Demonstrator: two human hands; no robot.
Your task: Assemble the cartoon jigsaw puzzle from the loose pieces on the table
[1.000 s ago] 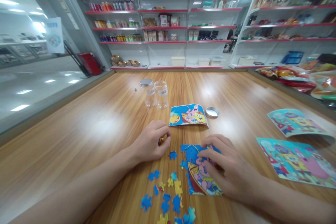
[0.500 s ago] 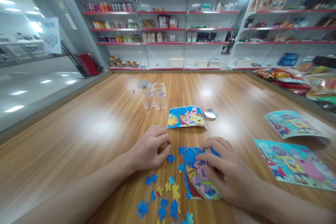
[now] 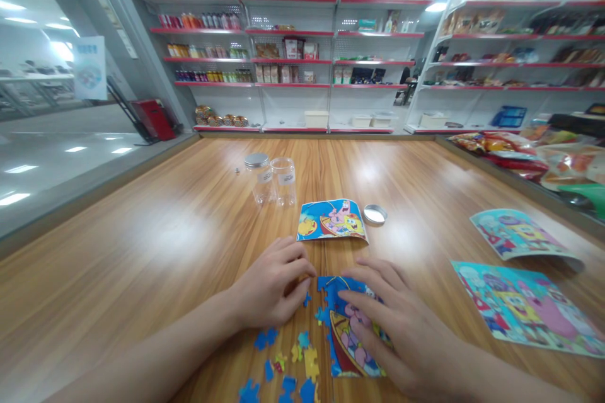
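My right hand (image 3: 394, 315) lies with fingers spread over the partly assembled jigsaw puzzle (image 3: 347, 334), hiding its right part. The puzzle shows a pink figure in a boat on blue, with an uneven left edge. Just left of it, my left hand (image 3: 276, 280) rests on the table, thumb and fingers curled together; whatever they hold is hidden. A blue puzzle piece (image 3: 307, 299) shows beside the left thumb, partly covered. Several loose blue and yellow puzzle pieces (image 3: 311, 362) lie below the left hand. Beyond the hands is a curved picture card (image 3: 331, 220) with a similar scene.
Two clear jars (image 3: 283, 182) stand behind the card, one with a silver lid. A loose jar lid (image 3: 375, 214) lies right of the card. Two cartoon pictures (image 3: 529, 302) lie at right. Snack bags (image 3: 510, 151) sit beyond the right table edge; stocked shelves (image 3: 293, 60) stand behind.
My left hand has moved slightly right, now partly covering the blue piece near its thumb. My right hand has shifted a little left on the puzzle. The view has tilted up slightly.
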